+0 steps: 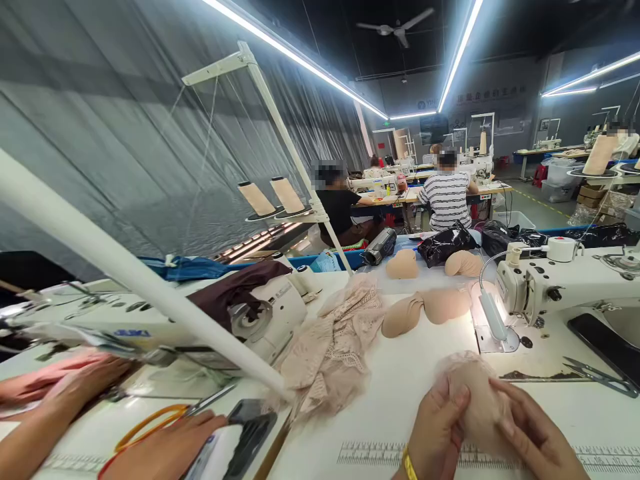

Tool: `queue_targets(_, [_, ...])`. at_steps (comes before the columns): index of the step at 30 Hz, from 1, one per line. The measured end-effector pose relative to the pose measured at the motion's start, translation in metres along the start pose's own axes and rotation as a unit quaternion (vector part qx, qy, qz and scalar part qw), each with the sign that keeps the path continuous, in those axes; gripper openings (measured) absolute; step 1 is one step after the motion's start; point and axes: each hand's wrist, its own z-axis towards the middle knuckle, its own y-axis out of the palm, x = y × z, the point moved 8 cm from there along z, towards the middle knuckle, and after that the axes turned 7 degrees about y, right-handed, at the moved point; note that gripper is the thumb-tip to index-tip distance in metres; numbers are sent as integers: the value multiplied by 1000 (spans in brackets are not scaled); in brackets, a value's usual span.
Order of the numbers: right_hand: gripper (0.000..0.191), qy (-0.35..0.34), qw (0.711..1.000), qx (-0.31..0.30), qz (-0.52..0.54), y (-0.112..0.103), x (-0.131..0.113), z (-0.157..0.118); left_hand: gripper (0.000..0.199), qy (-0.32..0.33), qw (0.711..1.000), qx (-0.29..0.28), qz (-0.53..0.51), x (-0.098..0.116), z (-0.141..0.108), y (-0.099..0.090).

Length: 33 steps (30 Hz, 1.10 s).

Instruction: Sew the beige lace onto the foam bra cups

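**Both hands hold one beige piece over the table**

From the middle of our view, the beige piece is between four and five o'clock, over the white table and its printed ruler. Our left hand is closed on its left edge, with the thumb laid on the front. Our right hand has the opposite edge, the fingers bent and little apart. How the hidden fingertips stand behind it, we cannot tell.

The step in hand, as we judge it, is handling and arranging this piece, whose thin outer cloth looks loose at the top. The next move, in our opinion, calls for an even grip of both hands, so the cloth does not slip or fold.

Taking the piece as the centre of the clock, the sewing machine is toward one o'clock, two moulded cups near eleven, the lace fabric between nine and ten, and the snips before three.
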Motion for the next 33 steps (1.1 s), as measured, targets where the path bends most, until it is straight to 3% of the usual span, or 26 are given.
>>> queue_targets(4, [68,31,998,19,61,-12,-2,9,48,-14,998,-49,-39,-8,-2,9])
queue_targets(7, [71,25,997,29,64,-15,3,8,40,26,999,-10,-32,-3,1,7])
queue_targets(11, [74,27,998,15,63,-12,9,7,45,64,997,33,15,2,5,7])
queue_targets(20, [75,39,994,-8,104,-11,6,13,43,70,997,0,10,-3,12,14])
queue_targets(28, [80,37,993,36,102,-11,3,9,48,-50,996,34,-62,-25,11,20])
queue_targets(33, [89,35,994,27,98,-18,13,6,46,-42,999,19,-27,-19,17,23])
